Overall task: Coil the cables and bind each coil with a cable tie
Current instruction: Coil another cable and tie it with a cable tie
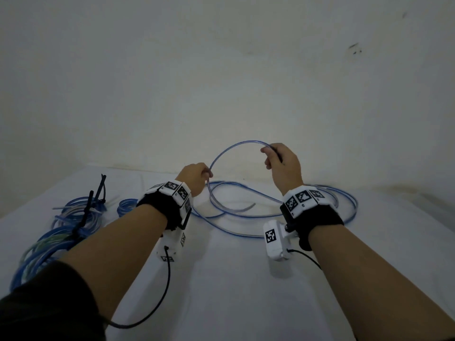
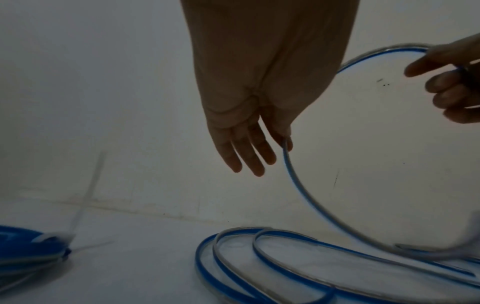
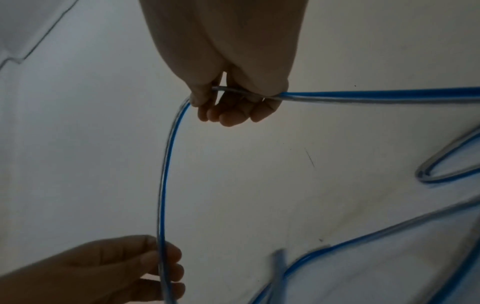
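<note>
Risk, slipping arc: the raised loop of the blue cable (image 1: 222, 153) is springy by the look of it; if the left hand (image 1: 195, 177) lets go too loosely, I judge the arc could flop back and undo the turn being formed.
Risk, tangle: the slack on the bench (image 1: 221, 279) lies in crossing curves, so pulling more length through may drag one strand over another and knot it.
Risk, loose end: the cut end lying flat near the middle of the slack could snag in the next turn.
Right grip: the right hand (image 1: 283, 164) is clenched on the cable, fingers curled round it, the cable passing through the fist and out to the side in the right wrist view.
Left grip: thumb and forefinger pinch the cable lower on the arc; the other fingers (image 2: 246, 152) hang straight.
Cable relative to grips: it arches up between the two hands, then drops from the left pinch to the bench.
Elsewhere: tied coils (image 1: 73, 217) with black cable ties (image 1: 98, 193) lie at the far left, well apart.
</note>
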`<state>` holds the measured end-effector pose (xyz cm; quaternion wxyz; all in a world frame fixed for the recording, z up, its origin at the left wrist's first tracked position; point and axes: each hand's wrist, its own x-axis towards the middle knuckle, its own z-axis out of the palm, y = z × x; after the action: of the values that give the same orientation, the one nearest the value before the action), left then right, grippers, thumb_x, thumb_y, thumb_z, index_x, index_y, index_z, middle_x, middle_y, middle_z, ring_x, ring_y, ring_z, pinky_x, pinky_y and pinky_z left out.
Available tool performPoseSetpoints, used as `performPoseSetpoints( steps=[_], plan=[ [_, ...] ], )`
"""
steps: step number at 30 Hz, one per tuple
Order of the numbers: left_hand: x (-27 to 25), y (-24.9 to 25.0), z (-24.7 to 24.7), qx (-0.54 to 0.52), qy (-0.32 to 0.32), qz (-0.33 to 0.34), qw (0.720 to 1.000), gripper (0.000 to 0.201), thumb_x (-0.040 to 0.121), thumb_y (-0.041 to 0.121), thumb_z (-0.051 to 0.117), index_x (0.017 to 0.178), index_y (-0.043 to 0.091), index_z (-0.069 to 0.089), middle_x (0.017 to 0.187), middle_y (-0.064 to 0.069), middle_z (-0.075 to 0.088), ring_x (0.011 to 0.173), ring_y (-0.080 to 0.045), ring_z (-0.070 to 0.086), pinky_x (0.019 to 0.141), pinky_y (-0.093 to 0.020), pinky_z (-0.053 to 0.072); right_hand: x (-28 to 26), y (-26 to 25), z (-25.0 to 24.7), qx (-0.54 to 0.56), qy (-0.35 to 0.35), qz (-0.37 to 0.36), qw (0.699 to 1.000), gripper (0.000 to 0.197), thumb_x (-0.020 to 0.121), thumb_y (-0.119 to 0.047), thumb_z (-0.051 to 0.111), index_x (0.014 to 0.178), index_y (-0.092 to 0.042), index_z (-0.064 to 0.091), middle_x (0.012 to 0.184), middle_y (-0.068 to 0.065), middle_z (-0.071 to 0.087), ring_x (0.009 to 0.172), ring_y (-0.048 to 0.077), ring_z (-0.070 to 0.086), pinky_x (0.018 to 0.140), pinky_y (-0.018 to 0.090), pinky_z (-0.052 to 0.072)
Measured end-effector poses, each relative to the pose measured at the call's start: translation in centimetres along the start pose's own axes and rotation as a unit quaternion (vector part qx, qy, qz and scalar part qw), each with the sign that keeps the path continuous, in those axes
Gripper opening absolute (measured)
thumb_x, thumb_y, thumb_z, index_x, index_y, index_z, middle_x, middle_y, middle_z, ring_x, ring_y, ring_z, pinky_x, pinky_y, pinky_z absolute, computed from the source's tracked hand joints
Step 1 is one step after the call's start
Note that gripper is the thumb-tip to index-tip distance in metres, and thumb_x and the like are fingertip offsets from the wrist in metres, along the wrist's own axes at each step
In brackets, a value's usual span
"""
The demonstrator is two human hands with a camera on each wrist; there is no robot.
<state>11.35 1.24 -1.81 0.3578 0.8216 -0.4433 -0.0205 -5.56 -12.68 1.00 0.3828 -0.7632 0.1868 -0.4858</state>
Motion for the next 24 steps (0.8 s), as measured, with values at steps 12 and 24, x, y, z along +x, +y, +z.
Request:
performPoseSetpoints(
  steps=[12, 24],
  plan=[
    [-1.3, 4.6, -2.9, -0.250, 0.163, 0.073, 0.952, 0.022, 0.100, 0.018, 0.035, 0.099, 0.016, 0.057, 0.065, 0.001, 0.044, 0.052, -0.012, 0.044, 0.050, -0.025, 0.047, -0.2, -2.3, 1.4, -0.323, -0.010, -0.009, 0.946, 0.082, 0.092, -0.027, 0.054, 0.151, -0.019, -0.001, 0.154, 0.015, 0.009, 0.138, 0.033, 0.022, 0.111, 0.049, 0.022],
    [-2.2, 4.2, -4.6, -0.168, 0.199, 0.045, 0.964, 0.022, 0.091, 0.021, 0.058, 0.110, 0.011, 0.057, 0.072, 0.008, 0.050, 0.070, -0.008, 0.049, 0.062, -0.012, 0.038, -0.6, -3.7, 4.0, -0.216, 0.030, -0.084, 0.972, 0.027, 0.098, -0.008, 0.038, 0.114, -0.003, 0.059, 0.106, 0.020, 0.052, 0.091, 0.035, 0.053, 0.081, 0.040, 0.043]
  ],
)
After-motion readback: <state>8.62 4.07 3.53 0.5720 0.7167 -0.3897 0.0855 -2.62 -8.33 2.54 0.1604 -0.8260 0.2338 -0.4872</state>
